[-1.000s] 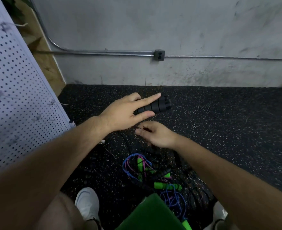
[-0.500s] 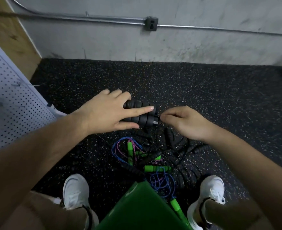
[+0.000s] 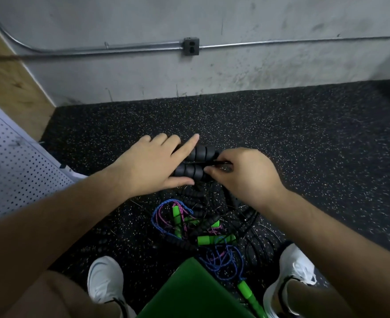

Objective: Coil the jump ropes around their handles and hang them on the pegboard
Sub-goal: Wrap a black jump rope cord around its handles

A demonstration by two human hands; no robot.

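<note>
Two black ribbed jump-rope handles (image 3: 195, 162) lie side by side in my left hand (image 3: 152, 164), whose thumb is under them and index finger stretched over them. My right hand (image 3: 242, 174) pinches the thin black cord (image 3: 219, 162) at the handles' right end. Below the hands, a tangle of black ropes (image 3: 240, 216) and blue-pink ropes with green handles (image 3: 214, 239) lies on the speckled black floor. The white pegboard (image 3: 12, 161) leans at the left.
A grey concrete wall (image 3: 235, 72) with a conduit and outlet box (image 3: 191, 46) stands ahead. My white shoes (image 3: 105, 278) flank the rope pile. A green object (image 3: 189, 292) lies at the bottom centre. A wooden panel (image 3: 8, 81) stands behind the pegboard.
My right hand has moved up from the rope pile to the handles' right end and now pinches the cord there. My left hand keeps holding the handles, lower and closer to me.
</note>
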